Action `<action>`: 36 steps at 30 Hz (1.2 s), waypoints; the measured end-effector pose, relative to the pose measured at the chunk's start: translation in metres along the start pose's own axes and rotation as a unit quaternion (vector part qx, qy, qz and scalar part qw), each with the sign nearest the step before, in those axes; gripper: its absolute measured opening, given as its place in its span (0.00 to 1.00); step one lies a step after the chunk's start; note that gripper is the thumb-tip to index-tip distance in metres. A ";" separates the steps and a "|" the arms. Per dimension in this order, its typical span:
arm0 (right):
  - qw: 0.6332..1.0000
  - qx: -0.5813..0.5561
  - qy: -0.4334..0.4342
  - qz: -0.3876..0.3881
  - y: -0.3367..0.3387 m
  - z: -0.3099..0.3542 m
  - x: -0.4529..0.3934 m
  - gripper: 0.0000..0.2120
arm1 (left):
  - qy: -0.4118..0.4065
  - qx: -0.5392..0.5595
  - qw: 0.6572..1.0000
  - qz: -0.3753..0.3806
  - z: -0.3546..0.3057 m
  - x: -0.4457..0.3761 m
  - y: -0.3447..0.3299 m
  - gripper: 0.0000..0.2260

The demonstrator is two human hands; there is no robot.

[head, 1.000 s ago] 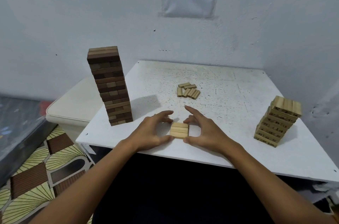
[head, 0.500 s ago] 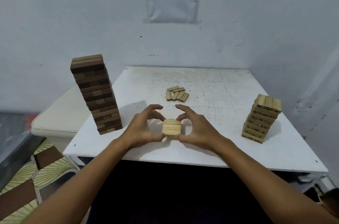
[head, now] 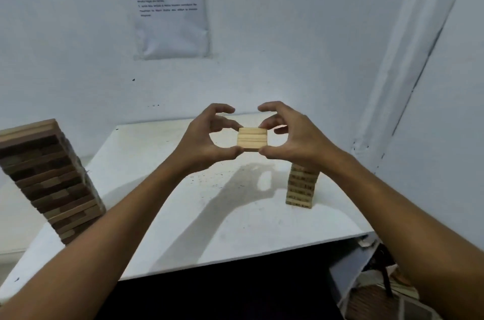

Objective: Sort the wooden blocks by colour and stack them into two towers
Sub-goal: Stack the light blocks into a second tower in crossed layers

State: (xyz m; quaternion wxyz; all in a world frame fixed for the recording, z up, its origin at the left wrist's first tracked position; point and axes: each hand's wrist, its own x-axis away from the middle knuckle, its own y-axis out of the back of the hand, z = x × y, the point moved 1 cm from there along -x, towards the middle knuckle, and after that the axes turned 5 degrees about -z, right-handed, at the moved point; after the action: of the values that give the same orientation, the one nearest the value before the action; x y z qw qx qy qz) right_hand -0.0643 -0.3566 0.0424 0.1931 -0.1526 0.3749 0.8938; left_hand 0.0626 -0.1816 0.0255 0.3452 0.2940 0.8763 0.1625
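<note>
**Pale layer held aloft between both hands**

Nearest the camera, two bare forearms rise from the lower corners toward the middle of the view. The left hand (head: 207, 140) and right hand (head: 293, 136) meet there, each pinching one side of a flat set of light blocks (head: 252, 139) between thumb below and curled fingers (head: 269, 123) above. The set hangs in the air, clear of the worktop (head: 209, 215). Gripping from both sides probably serves to squeeze the loose blocks together so they travel as a single layer.

The set lies roughly level, broad face up and tipped slightly toward the viewer. Its seams, and so each block's long axis, run from 9 to 3 o'clock, hand to hand.

Further back at 4 o'clock from the held set, the light tower (head: 301, 186) stands on the worktop, its top hidden behind the right hand; it is likely the destination. Far off at 8 o'clock stands the taller dark tower (head: 49, 178), well apart. Beyond, a printed sheet (head: 170, 5) hangs on the wall.
</note>
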 end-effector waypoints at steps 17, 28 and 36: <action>0.995 0.008 -0.092 -0.031 0.063 -0.079 0.032 0.32 | 0.008 0.015 0.991 0.131 -0.012 -0.046 -0.098 0.27; 0.994 0.004 -0.103 -0.031 0.063 -0.089 0.036 0.33 | 0.020 0.014 0.989 0.147 -0.011 -0.045 -0.107 0.27; 0.993 -0.002 -0.111 -0.032 0.058 -0.092 0.038 0.34 | 0.029 0.026 0.988 0.150 -0.008 -0.043 -0.109 0.28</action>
State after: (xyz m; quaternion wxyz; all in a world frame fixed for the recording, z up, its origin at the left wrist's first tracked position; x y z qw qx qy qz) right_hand -0.1123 -0.4523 0.0001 0.2616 -0.0650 0.3446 0.8992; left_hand 0.0380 -0.2933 -0.0001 0.2841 0.4259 0.8359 0.1981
